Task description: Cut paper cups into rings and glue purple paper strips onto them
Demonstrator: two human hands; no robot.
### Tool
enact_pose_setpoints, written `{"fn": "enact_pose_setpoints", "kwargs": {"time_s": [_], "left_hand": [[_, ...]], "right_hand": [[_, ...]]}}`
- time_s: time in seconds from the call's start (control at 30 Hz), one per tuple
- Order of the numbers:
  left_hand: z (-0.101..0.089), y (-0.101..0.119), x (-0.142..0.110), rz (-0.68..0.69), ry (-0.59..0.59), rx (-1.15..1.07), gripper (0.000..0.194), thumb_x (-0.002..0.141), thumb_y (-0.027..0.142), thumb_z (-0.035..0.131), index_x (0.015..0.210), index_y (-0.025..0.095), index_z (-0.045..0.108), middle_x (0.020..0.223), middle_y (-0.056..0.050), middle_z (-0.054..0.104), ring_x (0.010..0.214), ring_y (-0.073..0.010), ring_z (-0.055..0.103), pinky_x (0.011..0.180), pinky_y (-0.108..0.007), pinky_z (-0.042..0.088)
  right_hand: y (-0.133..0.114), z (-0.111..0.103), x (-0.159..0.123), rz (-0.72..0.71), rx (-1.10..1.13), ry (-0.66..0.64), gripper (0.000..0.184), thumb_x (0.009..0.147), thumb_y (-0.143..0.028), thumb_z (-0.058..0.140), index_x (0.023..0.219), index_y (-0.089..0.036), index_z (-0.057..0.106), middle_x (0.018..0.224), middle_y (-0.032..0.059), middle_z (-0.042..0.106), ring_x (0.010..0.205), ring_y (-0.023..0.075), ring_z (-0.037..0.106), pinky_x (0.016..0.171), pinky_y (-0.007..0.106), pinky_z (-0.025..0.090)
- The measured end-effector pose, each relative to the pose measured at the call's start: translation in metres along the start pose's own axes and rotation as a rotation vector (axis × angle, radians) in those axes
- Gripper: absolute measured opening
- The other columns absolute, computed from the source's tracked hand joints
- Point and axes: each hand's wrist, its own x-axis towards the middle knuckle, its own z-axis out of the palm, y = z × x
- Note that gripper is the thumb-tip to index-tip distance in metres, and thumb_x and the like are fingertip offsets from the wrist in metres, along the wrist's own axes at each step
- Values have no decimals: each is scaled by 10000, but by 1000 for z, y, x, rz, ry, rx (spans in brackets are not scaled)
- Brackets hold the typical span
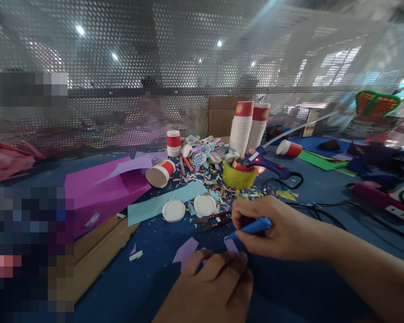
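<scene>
A blue marker [256,225] is pinched in my right hand [269,224]. Its tip touches the end of a small purple paper strip [231,244] on the blue tabletop. My left hand [215,280] rests with bent fingers over the strip's near end and holds it down; its fingertips are partly hidden. Beside those fingers lies another purple paper piece [186,252] with an angled edge. Scissors [207,220] with dark blades lie just beyond, their handles running behind my right hand. Two white round lids [173,211] sit farther left, by a light blue paper strip [144,211].
A blue glue gun [265,162] with a lit red light rests on a yellow tape roll [237,177]. Stacked paper cups [240,130] stand behind paper scraps. Black cables [323,211] cross the right side. Magenta paper [101,188] and cardboard [101,255] lie left.
</scene>
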Motion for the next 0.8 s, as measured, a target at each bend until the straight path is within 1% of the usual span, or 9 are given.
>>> {"fn": "enact_pose_setpoints", "kwargs": {"time_s": [0.1, 0.3, 0.47, 0.6, 0.8], "left_hand": [[-1, 1, 0, -3, -4, 6, 318, 1015, 181, 362, 975, 214, 676, 998, 74, 763, 913, -118, 633, 791, -310, 367], [-1, 1, -1, -5, -16, 6, 325, 1015, 181, 358, 972, 218, 678, 1010, 75, 760, 904, -122, 626, 791, -316, 366], [-2, 0, -2, -3, -50, -4, 321, 1020, 198, 356, 1011, 219, 676, 1040, 61, 751, 943, -130, 620, 801, -315, 374], [-2, -1, -4, 7, -47, -7, 308, 1018, 198, 369, 1033, 219, 675, 1054, 56, 749, 964, -131, 617, 810, -311, 377], [-2, 0, -4, 3, -71, -13, 312, 1018, 204, 363, 1030, 213, 675, 1043, 47, 749, 932, -142, 618, 802, -315, 380]], "right_hand": [[0, 0, 1, 4, -14, -5, 109, 775, -110, 561, 738, -193, 500, 642, -64, 503, 554, 71, 408, 518, 186, 335], [0, -1, 0, 6, -9, -14, 105, 776, -118, 562, 736, -193, 500, 647, -60, 516, 562, 74, 422, 524, 189, 345], [1, -1, 0, -10, 3, 19, 106, 774, -121, 562, 729, -193, 498, 636, -63, 497, 546, 72, 401, 510, 187, 341], [1, -1, 1, -22, 15, 39, 113, 773, -116, 559, 719, -191, 493, 642, -57, 496, 553, 74, 402, 507, 189, 339], [1, 1, 1, -23, 16, 12, 120, 760, -101, 566, 715, -187, 496, 638, -62, 497, 546, 67, 396, 512, 183, 336]]}}
